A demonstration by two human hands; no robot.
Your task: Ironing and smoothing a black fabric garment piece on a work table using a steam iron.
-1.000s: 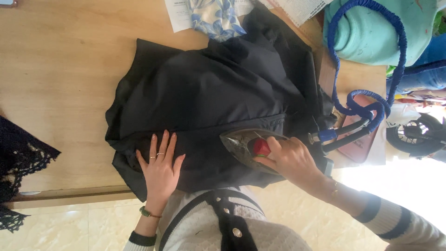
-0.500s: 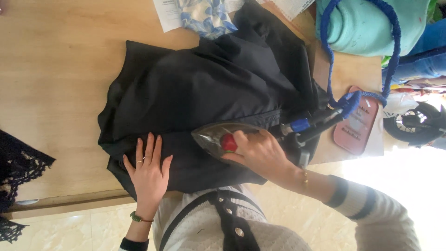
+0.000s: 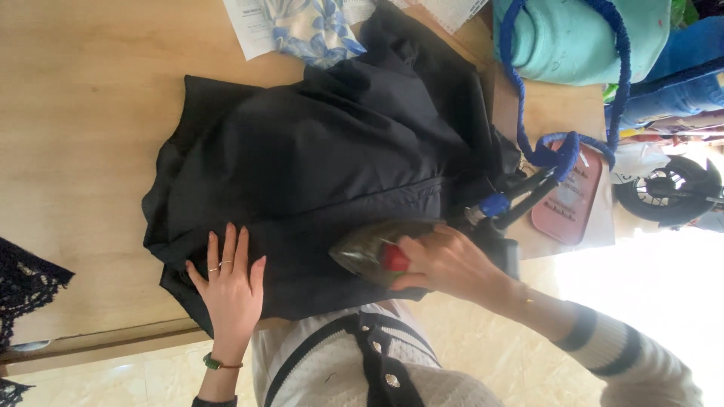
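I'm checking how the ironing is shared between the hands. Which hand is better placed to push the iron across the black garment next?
Probably the right hand: it grips the iron on the black garment. The left hand lies flat on the cloth, apart from the iron.

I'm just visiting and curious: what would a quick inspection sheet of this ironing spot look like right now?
Surface: light wooden table, mostly covered by cloth at the middle.
Job's things: black garment spread out and creased; iron lying on its near edge.
Clutter: blue-and-white patterned cloth and papers at the far edge; black lace fabric at the left; pink flat pad on the right.
Hands: left hand flat on the garment, fingers spread; right hand gripping the iron.
Cables: blue braided cord looping from the iron over a teal bundle.
Surroundings: tiled floor; a wheel at the right.
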